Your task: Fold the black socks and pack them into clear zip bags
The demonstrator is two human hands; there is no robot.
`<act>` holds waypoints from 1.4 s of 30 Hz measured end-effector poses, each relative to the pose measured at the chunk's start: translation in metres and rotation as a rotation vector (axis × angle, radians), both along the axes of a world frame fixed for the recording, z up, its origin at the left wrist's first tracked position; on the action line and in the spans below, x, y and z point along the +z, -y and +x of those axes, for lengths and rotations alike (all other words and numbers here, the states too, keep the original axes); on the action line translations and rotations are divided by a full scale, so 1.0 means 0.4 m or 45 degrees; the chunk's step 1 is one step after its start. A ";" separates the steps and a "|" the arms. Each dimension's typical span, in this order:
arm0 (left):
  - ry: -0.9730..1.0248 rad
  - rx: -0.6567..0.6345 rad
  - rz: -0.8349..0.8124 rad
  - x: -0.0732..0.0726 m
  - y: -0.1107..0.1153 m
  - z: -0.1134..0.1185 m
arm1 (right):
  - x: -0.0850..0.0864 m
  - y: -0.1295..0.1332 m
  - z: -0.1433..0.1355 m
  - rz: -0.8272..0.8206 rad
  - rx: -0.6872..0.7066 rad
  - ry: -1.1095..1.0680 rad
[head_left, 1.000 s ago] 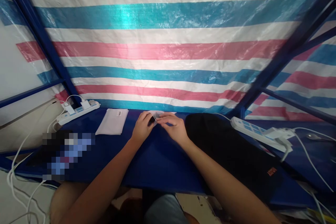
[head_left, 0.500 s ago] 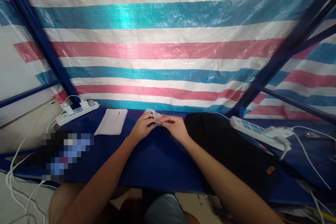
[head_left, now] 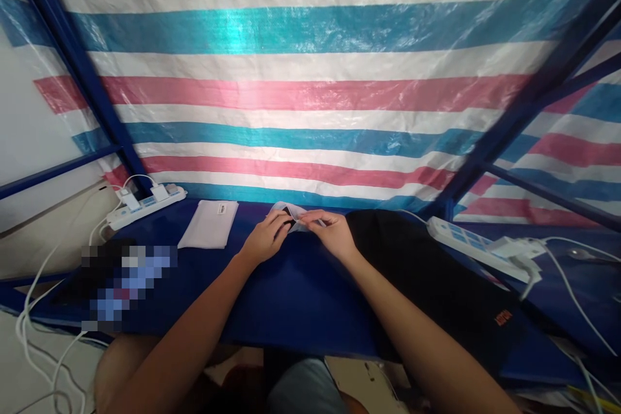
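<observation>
At the back of the dark blue tabletop (head_left: 305, 291), both hands grip a small, translucent whitish plastic bag (head_left: 301, 210). My left hand (head_left: 262, 237) has its fingers closed on the bag's left side, and something dark shows beside those fingertips; I cannot make out what it is. My right hand (head_left: 334, 235) pinches the bag's right edge between thumb and fingers. Left of the hands lies a flat white pouch (head_left: 208, 226) with a small barcode label, apart from both hands.
A black cloth item (head_left: 422, 278) with orange lettering covers the right side. White power strips with plugs and cables stand at the left (head_left: 145, 207) and right (head_left: 470, 246). A blurred-out object (head_left: 130, 284) lies front left. Striped plastic sheeting (head_left: 301, 94) hangs behind.
The bag's upper part has spread wider, and more of the dark thing shows by the left fingers. Both hands have shifted slightly right in view, along with the whole scene.
</observation>
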State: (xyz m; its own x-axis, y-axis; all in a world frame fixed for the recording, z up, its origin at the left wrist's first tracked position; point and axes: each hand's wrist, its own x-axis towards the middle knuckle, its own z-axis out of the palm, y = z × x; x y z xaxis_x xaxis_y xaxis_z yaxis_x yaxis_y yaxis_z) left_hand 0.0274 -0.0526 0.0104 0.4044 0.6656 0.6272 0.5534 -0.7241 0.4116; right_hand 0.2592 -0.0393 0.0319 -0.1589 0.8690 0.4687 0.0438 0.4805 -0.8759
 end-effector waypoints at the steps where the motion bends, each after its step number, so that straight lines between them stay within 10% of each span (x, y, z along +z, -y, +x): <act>1: -0.009 0.005 0.005 -0.003 0.001 0.002 | 0.000 -0.001 0.001 -0.022 -0.006 -0.009; 42: -0.524 0.252 0.047 -0.028 -0.020 0.060 | 0.003 -0.022 0.044 -0.003 0.069 0.222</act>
State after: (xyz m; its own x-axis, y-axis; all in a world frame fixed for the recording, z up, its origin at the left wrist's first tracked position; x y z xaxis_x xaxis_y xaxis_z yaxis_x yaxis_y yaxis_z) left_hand 0.0515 -0.0447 -0.0008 0.4925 0.7353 0.4657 0.7945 -0.5982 0.1043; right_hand 0.2767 -0.0305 0.0330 -0.2844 0.8580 0.4278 0.1693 0.4841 -0.8585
